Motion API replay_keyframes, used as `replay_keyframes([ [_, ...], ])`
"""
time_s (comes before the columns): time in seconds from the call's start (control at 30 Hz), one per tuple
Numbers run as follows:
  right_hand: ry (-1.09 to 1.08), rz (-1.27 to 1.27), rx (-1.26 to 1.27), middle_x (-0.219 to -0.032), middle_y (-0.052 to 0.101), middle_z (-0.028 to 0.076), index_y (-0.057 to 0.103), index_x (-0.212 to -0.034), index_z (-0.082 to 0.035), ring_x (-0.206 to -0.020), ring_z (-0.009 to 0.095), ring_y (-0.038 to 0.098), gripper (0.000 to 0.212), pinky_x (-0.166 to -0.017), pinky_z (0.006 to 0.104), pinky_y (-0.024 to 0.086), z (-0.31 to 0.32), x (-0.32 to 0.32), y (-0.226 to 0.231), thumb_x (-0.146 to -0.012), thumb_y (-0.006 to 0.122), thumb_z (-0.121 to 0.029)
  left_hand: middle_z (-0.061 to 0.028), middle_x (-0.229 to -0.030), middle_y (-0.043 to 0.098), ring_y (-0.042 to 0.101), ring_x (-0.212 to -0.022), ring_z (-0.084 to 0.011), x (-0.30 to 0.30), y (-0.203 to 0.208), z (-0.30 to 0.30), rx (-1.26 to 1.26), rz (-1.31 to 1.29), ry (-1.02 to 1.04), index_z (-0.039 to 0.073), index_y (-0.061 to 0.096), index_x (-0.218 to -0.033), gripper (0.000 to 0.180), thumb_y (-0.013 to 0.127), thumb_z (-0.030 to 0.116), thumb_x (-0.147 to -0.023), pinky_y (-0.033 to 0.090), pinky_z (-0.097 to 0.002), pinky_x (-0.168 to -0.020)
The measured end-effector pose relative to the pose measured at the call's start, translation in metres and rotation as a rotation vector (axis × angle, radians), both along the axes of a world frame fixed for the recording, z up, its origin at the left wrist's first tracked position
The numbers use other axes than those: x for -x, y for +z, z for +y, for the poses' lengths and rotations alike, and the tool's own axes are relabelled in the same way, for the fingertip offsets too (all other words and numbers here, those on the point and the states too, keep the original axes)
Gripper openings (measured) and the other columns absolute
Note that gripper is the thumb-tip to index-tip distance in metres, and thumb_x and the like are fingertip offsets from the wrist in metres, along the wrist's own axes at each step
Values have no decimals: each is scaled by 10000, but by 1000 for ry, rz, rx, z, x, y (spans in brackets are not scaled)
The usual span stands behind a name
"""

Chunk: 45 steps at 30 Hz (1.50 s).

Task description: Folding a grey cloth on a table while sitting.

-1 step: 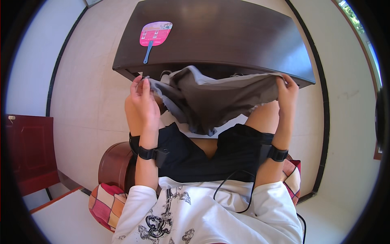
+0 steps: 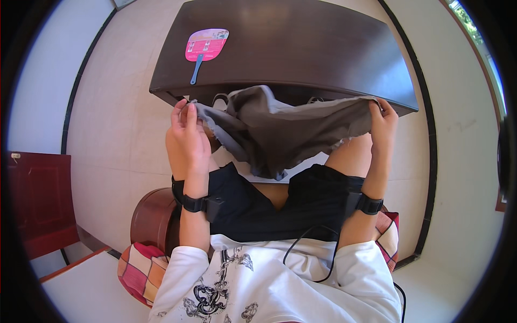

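Note:
A grey piece of cloth (image 2: pixel 285 129) with frayed edges hangs in the air above my knees, sagging in the middle. My left hand (image 2: pixel 190 134) pinches its left corner between thumb and fingers. At the opposite end, my right hand (image 2: pixel 383 123) grips the other corner, fingers closed on the edge. A fold stands up along the cloth's far side, close to the table's front edge. The cloth hides part of my legs and whatever lies behind it.
A dark brown table (image 2: pixel 301 48) stands just beyond the cloth. On its left side lies a pink hand fan (image 2: pixel 207 45) with a blue handle. A black cable (image 2: pixel 293 245) loops over my lap. To my left are a reddish-brown rounded seat part (image 2: pixel 153 218) and a dark red cabinet door (image 2: pixel 40 204).
The cloth's far fold has shifted slightly and its surface has spread a little. My right hand has moved slightly to the right; both hands keep their hold.

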State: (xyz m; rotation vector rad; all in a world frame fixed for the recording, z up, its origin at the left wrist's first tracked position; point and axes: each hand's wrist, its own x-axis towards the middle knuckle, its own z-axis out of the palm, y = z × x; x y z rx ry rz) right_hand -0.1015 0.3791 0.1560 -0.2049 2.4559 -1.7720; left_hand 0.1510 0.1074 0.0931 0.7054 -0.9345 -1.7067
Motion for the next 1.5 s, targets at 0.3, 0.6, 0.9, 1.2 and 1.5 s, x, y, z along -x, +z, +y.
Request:
replay_keyframes([
  [0.3,287,-85,-101,-675,578,-8,610,-1077,-34,-577,37,433,238,-506,233,328,-9,-20,3,-846,593,-89,-91,-1025,605,581,-953,-148,0,5,2,-23,-29,-109,25,506,-1181,259,568,109,-943,462,-273,-869],
  [0.6,608,-120,51,-659,506,-23,576,-924,-45,-580,52,438,157,-523,231,354,-51,-71,-31,-809,679,-72,-31,-979,639,622,-884,-105,13,-3,33,-20,-104,-435,71,574,-1068,191,633,60,-887,514,-232,-739],
  [0.9,732,-78,104,-806,545,32,548,-949,-32,-683,77,499,257,-602,231,412,-84,-118,-47,-735,674,32,-35,-968,635,618,-862,-76,23,-2,67,54,-217,-525,30,572,-1044,214,666,27,-852,521,-215,-728],
  [1.2,517,-96,427,-952,586,57,461,-1267,-74,-806,88,579,573,-668,221,472,-94,-134,-57,-749,667,60,-74,-970,632,625,-884,-103,23,-3,74,216,-202,-508,-3,553,-1058,252,663,-34,-834,497,-213,-796],
  [1.5,552,-214,517,-1028,616,127,442,-1315,-60,-834,104,586,625,-737,237,485,-92,-137,-54,-735,639,65,-97,-928,650,649,-847,-144,25,1,78,591,-450,-371,17,555,-1107,348,655,-95,-793,513,-258,-761],
])
